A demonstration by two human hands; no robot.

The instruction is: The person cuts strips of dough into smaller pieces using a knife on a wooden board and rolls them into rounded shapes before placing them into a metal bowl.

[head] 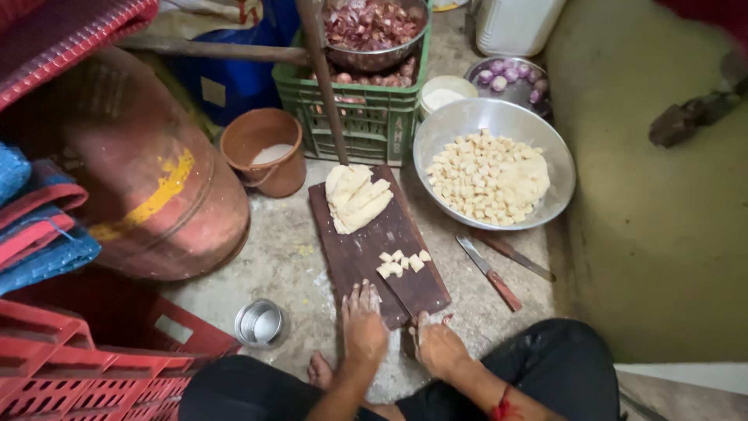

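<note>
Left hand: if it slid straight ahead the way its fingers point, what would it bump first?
Probably the small pile of dough cubes on the board; the left hand points up along it, just left of them.

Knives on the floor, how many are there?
2. A red-handled knife lies right of the cutting board; a dark-handled knife lies just beyond it, below the steel bowl. Others may be hidden.

I see my left hand (363,318) and right hand (436,343) flat on the near edge of the dark cutting board (366,242) on the floor. Dough slab (354,196) at far end, cut cubes (403,262) mid-board. Steel bowl (545,195) of cubes right, two knives (491,271) beside it.
</note>
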